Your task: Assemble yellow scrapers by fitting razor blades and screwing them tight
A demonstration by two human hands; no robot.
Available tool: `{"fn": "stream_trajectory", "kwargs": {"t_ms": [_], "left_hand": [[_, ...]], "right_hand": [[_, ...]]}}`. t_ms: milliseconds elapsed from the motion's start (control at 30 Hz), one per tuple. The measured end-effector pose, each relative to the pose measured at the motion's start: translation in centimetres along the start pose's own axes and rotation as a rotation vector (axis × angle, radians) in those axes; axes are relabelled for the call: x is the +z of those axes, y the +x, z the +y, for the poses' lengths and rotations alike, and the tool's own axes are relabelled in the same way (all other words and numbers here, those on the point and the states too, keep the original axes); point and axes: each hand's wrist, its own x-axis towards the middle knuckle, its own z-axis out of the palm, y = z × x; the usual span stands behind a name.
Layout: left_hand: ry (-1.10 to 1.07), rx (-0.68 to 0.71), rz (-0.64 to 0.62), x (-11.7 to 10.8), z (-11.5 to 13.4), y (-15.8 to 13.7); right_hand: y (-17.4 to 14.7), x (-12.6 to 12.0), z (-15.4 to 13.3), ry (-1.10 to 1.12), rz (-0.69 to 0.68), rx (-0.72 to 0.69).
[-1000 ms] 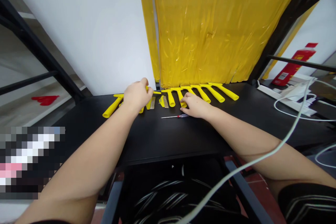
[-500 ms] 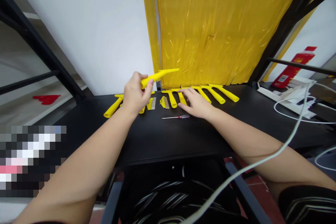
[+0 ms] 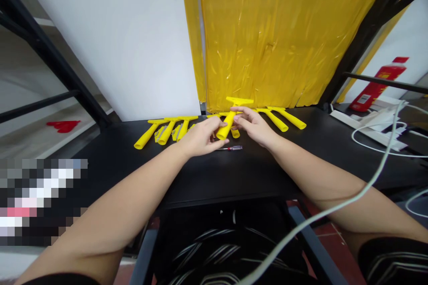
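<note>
Now the yellow plastic handle with a T-shaped head (image 3: 229, 124) is between my two hands, just above the black surface (image 3: 214, 178); half a second ago only my left hand (image 3: 201, 138) had it, raised farther left with the head pointing sideways. Since then I have brought it across and turned it, so the head points away from me and the hollow end faces me. My left hand is curled closed around the lower part. My right hand (image 3: 257, 129), then spread over the row, has come up, half open with fingertips by the neck; whether it truly grips, I cannot tell. I judge that both hands are now given to this one piece. Three similar yellow handles (image 3: 167, 131) lie uncovered on the left, while my left hand hides the tip of the thin metal screwdriver with a purplish clear grip (image 3: 236, 148), lying on the surface just below.
</note>
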Motion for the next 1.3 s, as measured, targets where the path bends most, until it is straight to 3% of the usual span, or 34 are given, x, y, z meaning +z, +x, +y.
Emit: {"fn": "stream_trajectory", "kwargs": {"t_ms": [100,267,367,533,733,1033,1300], "left_hand": [[-0.065,0.031,-0.160,-0.1,-0.7,0.0],[0.271,-0.165,-0.125,0.4,-3.8,0.6],[0.414,-0.284,-0.228,0.9,-5.8,1.1],[0.424,-0.278,-0.322,1.7,-7.1,1.9],[0.407,-0.269,-0.350,1.5,-6.5,1.9],[0.322,-0.280,-0.420,-1.0,-3.8,-0.3],[0.242,-0.380,-0.580,-2.3,-0.6,-0.2]], "right_hand": [[0.2,-0.2,0.4,-0.009,0.099,0.039],[0.7,-0.9,0.8,-0.028,0.207,0.073],[0.9,-1.0,0.8,-0.017,0.229,0.066],[0.6,-0.8,0.3,-0.008,0.168,0.044],[0.4,-1.0,0.0,-0.037,0.102,0.001],[0.2,-1.3,0.0,-0.109,0.006,-0.001],[-0.4,-1.0,-0.2,-0.117,-0.230,0.011]]}}
